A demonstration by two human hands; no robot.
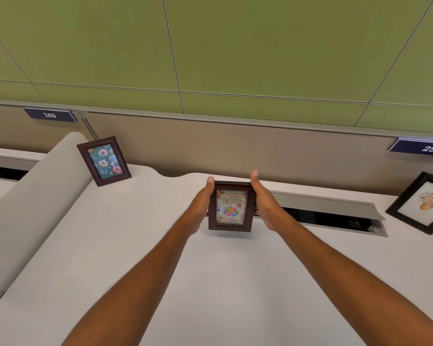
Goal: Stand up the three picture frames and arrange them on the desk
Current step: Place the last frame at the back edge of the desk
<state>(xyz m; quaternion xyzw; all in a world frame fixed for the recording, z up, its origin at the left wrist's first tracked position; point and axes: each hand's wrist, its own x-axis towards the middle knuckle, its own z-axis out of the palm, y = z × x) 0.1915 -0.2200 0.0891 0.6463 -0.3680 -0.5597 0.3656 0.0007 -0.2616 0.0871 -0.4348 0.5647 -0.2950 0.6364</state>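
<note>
A dark brown frame with a "Happy Birthday" balloon picture is upright at the middle of the white desk. My left hand grips its left edge and my right hand grips its right edge. Its bottom edge seems to hover just over the desk; whether it touches I cannot tell. A second brown frame with a flower print stands at the back left, leaning against the partition. A black frame with a pale floral picture stands tilted at the far right, partly cut off by the image edge.
A beige partition wall runs along the desk's back, with number plates 249 and 250. An open cable tray with a raised metal lid sits just right of my right hand. A rounded divider bounds the desk's left side.
</note>
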